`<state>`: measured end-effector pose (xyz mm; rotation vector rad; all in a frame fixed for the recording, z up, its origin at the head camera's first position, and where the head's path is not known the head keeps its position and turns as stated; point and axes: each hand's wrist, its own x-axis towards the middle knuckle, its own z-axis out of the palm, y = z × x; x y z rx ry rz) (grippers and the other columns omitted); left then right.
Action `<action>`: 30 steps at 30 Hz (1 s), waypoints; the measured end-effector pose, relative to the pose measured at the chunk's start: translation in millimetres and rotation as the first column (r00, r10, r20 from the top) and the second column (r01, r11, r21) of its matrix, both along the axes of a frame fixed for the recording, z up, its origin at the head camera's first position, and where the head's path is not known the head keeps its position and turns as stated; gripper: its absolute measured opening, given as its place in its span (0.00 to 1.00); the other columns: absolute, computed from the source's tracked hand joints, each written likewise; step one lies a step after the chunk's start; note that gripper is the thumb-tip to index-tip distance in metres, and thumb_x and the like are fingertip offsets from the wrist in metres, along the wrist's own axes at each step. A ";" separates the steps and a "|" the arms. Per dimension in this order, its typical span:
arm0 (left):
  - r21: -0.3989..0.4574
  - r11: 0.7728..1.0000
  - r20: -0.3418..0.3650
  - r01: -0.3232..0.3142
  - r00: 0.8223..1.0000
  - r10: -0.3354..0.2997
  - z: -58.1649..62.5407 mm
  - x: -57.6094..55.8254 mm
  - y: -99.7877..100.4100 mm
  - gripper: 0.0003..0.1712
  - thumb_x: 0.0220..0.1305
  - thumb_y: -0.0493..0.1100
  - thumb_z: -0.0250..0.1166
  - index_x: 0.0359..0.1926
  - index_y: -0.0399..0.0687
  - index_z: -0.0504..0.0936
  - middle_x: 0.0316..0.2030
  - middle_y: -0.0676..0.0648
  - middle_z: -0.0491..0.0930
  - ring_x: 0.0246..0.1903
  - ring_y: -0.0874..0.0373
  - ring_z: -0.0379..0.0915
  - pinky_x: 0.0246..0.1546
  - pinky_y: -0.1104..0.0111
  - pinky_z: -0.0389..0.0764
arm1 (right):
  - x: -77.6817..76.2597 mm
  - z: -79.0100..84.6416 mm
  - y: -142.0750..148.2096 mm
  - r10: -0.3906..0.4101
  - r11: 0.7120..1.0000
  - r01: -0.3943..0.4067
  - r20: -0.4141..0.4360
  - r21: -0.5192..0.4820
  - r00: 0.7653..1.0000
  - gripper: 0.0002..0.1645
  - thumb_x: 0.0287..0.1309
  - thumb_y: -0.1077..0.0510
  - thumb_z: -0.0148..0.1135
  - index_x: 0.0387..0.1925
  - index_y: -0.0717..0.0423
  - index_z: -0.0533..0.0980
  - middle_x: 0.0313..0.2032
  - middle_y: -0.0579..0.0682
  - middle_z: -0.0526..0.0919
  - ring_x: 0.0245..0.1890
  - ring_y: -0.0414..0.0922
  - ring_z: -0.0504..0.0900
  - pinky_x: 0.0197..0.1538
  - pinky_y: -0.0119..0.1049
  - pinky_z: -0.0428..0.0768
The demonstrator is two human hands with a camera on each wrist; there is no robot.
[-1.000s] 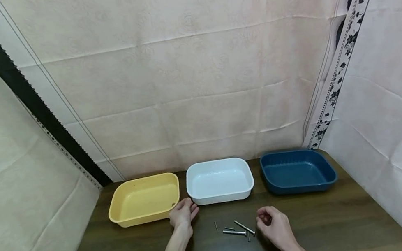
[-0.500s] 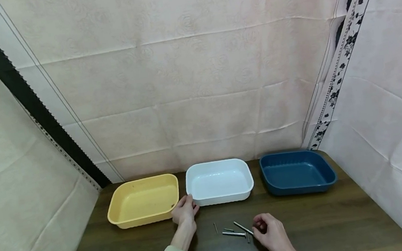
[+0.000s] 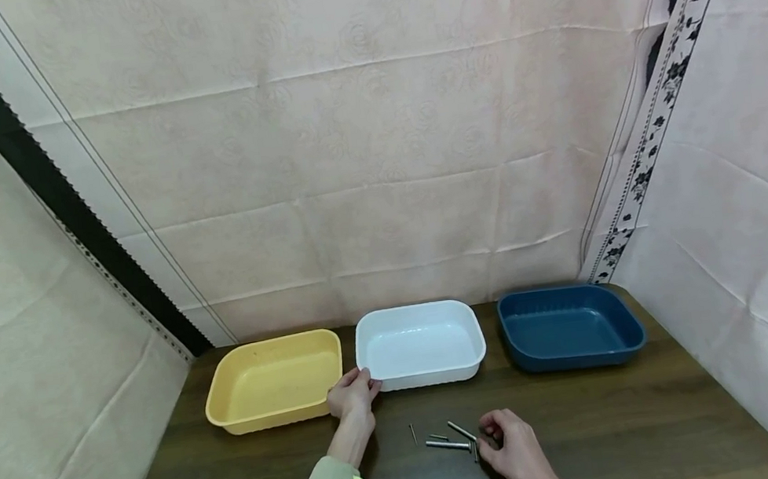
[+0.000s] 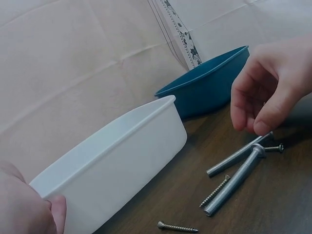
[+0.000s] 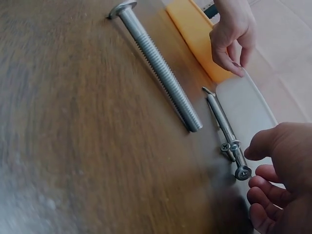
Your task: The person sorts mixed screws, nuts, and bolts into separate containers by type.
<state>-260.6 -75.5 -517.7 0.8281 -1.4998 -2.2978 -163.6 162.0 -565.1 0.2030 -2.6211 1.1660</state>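
Note:
My left hand (image 3: 352, 397) pinches the near-left corner of a white tray (image 3: 424, 379) between thumb and fingers. Right of it, my right hand (image 3: 511, 450) hovers low over a small pile of hardware, thumb and fingers apart. Two metal bolts lie there, one bolt (image 4: 234, 183) partly across the other bolt (image 4: 231, 161). In the right wrist view a bolt head (image 5: 243, 173) sits by the thumb and fingertips; whether they touch it is unclear. Loose screws lie around, including one screw (image 4: 214, 191) alongside the bolts and another screw (image 4: 178, 227) off by itself.
A yellow tray (image 3: 277, 421) stands left of the white one, a dark blue tray (image 3: 569, 362) to its right. Another large bolt (image 5: 161, 73) lies nearer the body on the wooden table (image 3: 626, 425). Pale cloth (image 3: 374, 154) walls the back and sides.
The left hand has shifted slightly up and right, from between the yellow and white trays onto the white tray's corner. The right hand has moved left and down to the bolts.

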 end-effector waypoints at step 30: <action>0.009 0.999 0.010 0.043 0.999 -0.044 2.2 2.1 -4.2 0.18 0.59 0.24 0.65 0.52 0.23 0.79 0.36 0.37 0.78 0.33 0.48 0.82 0.35 0.64 0.88 | -2.1 5.1 -3.1 0.039 0.990 -0.050 0.084 0.130 0.996 0.11 0.45 0.68 0.72 0.27 0.52 0.78 0.25 0.40 0.72 0.27 0.39 0.69 0.28 0.32 0.71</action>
